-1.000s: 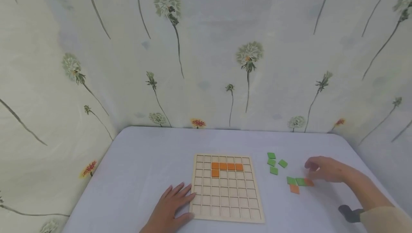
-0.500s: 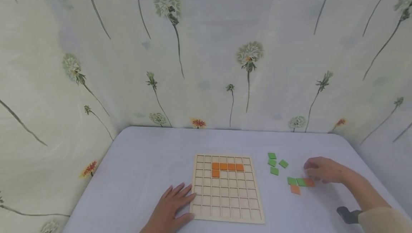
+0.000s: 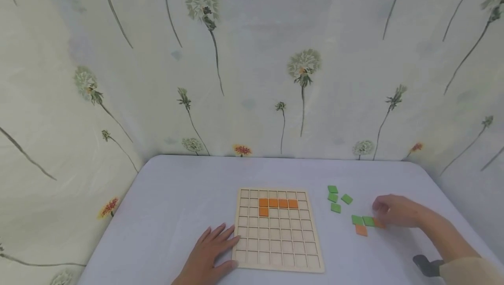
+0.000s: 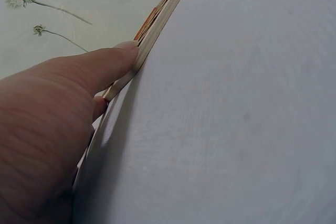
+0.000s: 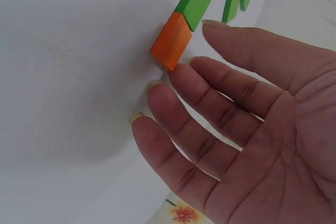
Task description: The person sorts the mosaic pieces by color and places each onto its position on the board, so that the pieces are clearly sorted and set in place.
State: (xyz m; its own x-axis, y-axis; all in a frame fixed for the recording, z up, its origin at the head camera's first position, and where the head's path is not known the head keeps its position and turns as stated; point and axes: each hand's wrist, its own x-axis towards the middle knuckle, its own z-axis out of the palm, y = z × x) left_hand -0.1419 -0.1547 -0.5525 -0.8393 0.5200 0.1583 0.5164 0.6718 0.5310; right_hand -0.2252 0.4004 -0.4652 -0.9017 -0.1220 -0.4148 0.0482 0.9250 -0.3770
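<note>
A light wooden grid board [image 3: 277, 232] lies on the table, with several orange tiles [image 3: 273, 203] in its upper cells. My left hand [image 3: 208, 250] rests along the board's left edge, fingers spread; up close, the thumb [image 4: 113, 64] touches that edge. On the right, my right hand [image 3: 399, 210] hovers at a loose orange tile [image 5: 172, 40], fingers loosely bent and nothing between them and the thumb. One fingertip is at the tile's corner; whether it presses there I cannot tell. A green tile [image 5: 194, 3] adjoins that orange tile.
Several more green tiles [image 3: 335, 208] lie between the board and my right hand. Another orange tile [image 3: 361, 230] sits just in front of them. A dark strap-like piece [image 3: 427, 266] is at the right wrist. Flowered cloth [image 3: 252, 57] hangs behind the white table [image 3: 177, 188].
My right hand has dipped slightly toward the loose orange tile, covering more of it in the head view. The left hand and the tiles on the board stay where they were.
</note>
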